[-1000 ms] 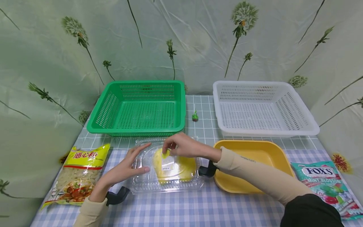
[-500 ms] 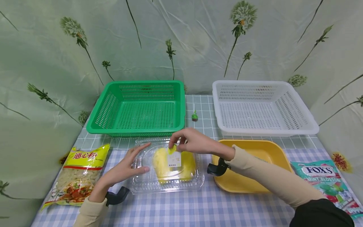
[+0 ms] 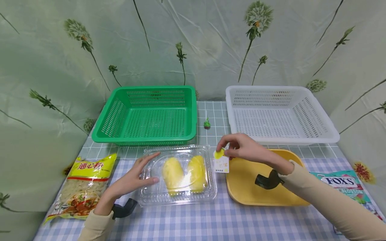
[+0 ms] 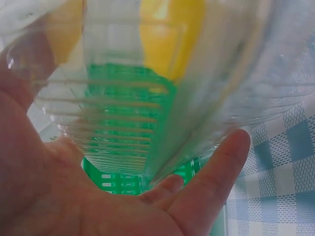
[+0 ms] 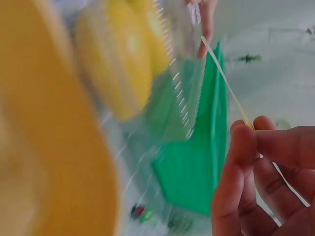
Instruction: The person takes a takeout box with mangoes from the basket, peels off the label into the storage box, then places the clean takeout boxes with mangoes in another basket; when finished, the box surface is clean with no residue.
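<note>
A clear plastic clamshell box (image 3: 153, 194) lies closed on the checked cloth, with two yellow mangoes (image 3: 173, 174) inside. My left hand (image 3: 135, 177) rests at the box's left side, thumb and fingers spread; in the left wrist view its fingers (image 4: 211, 182) lie along the ribbed clear wall. Between thumb and fingertips my right hand (image 3: 245, 150) pinches a small white card (image 3: 221, 165) with a yellow top and printed characters. The card hangs just right of the box, by the left rim of the yellow tray (image 3: 241, 195). Edge-on, it appears as a thin strip in the right wrist view.
Behind stand a green basket (image 3: 144, 139) and a white basket (image 3: 283, 140), with a tiny green potted ornament (image 3: 206, 124) between them. A pasta bag (image 3: 85, 187) lies at the left. A FOX'S candy bag (image 3: 340, 182) is partly under the right sleeve.
My right hand has carried the card off the box top and rightward to the yellow tray's edge, uncovering both mangoes. The left hand has stayed in place.
</note>
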The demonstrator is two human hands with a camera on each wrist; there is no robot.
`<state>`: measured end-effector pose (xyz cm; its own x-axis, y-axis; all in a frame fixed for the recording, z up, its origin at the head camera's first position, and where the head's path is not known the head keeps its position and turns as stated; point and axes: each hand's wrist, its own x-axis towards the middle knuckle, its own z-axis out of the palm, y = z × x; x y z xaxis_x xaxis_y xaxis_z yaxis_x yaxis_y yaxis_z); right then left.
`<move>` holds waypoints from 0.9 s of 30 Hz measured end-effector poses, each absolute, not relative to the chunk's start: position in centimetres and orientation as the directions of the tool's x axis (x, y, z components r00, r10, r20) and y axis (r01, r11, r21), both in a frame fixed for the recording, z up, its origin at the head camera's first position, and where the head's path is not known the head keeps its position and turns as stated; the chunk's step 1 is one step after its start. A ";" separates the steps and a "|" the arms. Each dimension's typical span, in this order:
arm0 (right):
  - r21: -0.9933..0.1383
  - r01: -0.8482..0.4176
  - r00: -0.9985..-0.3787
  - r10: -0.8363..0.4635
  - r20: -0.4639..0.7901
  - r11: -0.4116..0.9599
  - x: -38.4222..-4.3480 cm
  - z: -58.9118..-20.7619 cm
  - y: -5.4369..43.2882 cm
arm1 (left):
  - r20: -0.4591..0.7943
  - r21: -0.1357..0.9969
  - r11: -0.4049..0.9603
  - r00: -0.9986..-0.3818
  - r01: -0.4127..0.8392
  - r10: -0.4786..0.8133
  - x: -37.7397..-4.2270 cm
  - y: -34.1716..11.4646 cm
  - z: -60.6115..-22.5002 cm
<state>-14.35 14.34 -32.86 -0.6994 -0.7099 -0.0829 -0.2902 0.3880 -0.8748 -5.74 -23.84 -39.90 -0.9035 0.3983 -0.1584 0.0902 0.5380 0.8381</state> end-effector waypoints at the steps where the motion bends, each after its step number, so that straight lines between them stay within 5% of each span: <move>1: -0.873 -0.278 -0.713 -0.695 -0.092 0.401 -14.3 -33.0 15.0 | -0.158 0.839 0.537 -0.903 0.091 0.400 -5.7 -23.9 -39.9; 8: -0.877 -0.177 -0.765 -0.623 -0.163 0.447 -13.8 -34.6 19.8 | -0.154 0.835 0.542 -0.902 0.099 0.402 -5.7 -23.9 -40.0; 27: -0.802 -0.224 -0.743 -0.630 -0.228 0.554 -12.3 -38.8 26.2 | -0.152 0.828 0.551 -0.903 0.106 0.401 -5.8 -23.9 -40.1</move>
